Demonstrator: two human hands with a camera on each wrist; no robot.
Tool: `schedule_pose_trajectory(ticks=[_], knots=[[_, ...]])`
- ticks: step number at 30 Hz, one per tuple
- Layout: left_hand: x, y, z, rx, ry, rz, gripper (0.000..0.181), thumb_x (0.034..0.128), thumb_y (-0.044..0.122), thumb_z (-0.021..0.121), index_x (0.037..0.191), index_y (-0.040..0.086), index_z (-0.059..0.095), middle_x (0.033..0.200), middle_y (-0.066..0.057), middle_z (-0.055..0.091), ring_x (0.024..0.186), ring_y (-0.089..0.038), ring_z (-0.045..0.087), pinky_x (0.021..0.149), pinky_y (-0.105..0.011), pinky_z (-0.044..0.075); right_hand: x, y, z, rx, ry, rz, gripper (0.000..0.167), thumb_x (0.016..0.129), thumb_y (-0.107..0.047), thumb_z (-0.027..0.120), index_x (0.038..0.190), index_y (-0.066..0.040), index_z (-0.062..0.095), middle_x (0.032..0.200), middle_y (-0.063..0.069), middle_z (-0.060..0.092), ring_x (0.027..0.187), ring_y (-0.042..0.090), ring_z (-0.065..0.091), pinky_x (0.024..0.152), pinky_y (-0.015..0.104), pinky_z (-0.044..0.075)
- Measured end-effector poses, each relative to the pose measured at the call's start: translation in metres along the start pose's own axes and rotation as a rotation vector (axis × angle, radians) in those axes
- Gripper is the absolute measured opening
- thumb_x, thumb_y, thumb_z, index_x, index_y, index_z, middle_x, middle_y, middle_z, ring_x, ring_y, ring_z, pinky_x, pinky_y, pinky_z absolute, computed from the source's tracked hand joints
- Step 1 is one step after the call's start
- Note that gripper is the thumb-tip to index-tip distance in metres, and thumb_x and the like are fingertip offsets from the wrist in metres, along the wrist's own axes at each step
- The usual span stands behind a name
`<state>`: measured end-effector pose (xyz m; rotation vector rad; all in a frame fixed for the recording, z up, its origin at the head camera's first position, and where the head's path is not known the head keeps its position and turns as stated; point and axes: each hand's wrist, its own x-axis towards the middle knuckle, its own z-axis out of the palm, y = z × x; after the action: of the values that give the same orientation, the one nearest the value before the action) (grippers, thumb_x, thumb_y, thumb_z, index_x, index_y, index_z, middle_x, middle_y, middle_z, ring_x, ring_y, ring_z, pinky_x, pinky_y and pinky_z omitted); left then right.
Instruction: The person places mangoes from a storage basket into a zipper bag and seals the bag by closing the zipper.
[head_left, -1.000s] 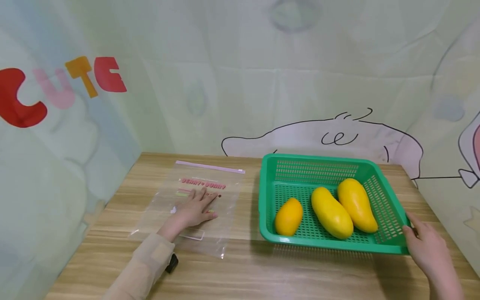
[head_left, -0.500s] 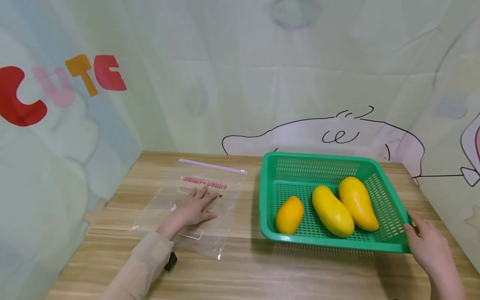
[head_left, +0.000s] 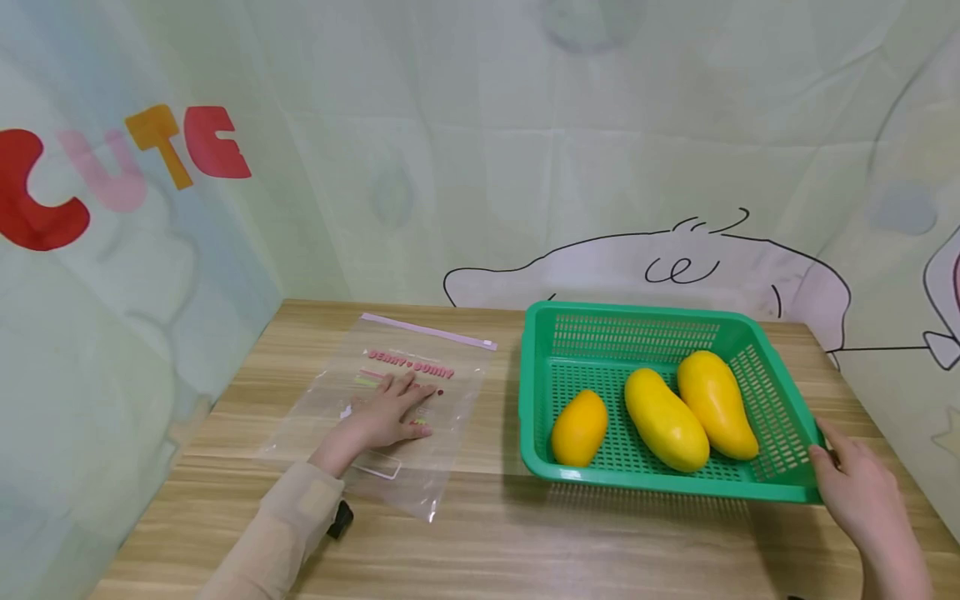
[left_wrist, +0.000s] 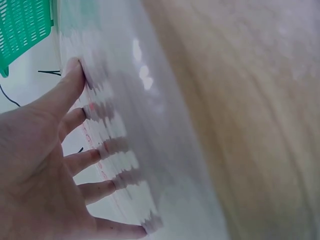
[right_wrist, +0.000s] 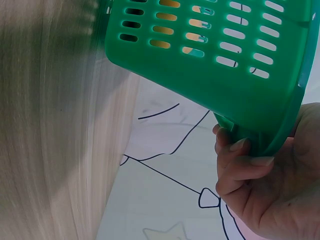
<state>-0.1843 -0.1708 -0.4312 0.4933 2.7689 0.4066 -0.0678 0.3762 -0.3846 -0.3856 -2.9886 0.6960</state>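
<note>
A clear plastic zip bag (head_left: 457, 417) with a pale purple slider strip and pink lettering lies flat on the wooden table. My left hand (head_left: 382, 417) presses on it with spread fingers; the left wrist view shows the fingertips (left_wrist: 75, 65) touching the plastic. To the right is a green plastic basket (head_left: 637, 481), holding a small orange-yellow mango (head_left: 580, 428) and two longer yellow mangoes, one in the middle (head_left: 666, 421) and one at the right (head_left: 717, 404). My right hand (head_left: 862, 492) grips the basket's right rim, fingers curled under the edge in the right wrist view (right_wrist: 250, 175).
The wooden table (head_left: 525, 550) meets a printed cloth backdrop (head_left: 412, 167) behind and at both sides. A small black object (head_left: 341, 520) shows beside the left sleeve (head_left: 277, 533).
The bag has shifted slightly, its zip end a little to the right and its near corner a little to the left, under the left hand. The right hand keeps its grip on the basket.
</note>
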Motion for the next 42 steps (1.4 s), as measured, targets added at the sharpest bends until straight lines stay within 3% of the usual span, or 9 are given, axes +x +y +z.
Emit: schedule_pose_trajectory(ticks=[32,42], knots=[[-0.003,-0.011,-0.005,-0.082,-0.053,0.089,0.07,0.0851,0.043,0.069,0.145,0.02,0.041,0.159,-0.021,0.017,0.144,-0.053,0.008,0.091,-0.09,0.011,-0.001,-0.003,-0.002,0.011,0.007,-0.025,0.052,0.103,-0.021,0.031,0.146,0.007,0.024,0.125,0.044,0.04,0.111,0.062,0.037,0.086,0.072,0.033],[-0.003,-0.013,-0.004,-0.085,-0.036,0.122,0.068,0.0833,0.038,0.072,0.142,0.016,0.045,0.157,-0.023,0.022,0.143,-0.053,0.011,0.093,-0.089,0.015,-0.001,-0.002,-0.002,0.015,0.012,-0.025,0.051,0.103,-0.021,0.031,0.147,0.006,0.024,0.124,0.043,0.041,0.111,0.062,0.038,0.086,0.071,0.033]])
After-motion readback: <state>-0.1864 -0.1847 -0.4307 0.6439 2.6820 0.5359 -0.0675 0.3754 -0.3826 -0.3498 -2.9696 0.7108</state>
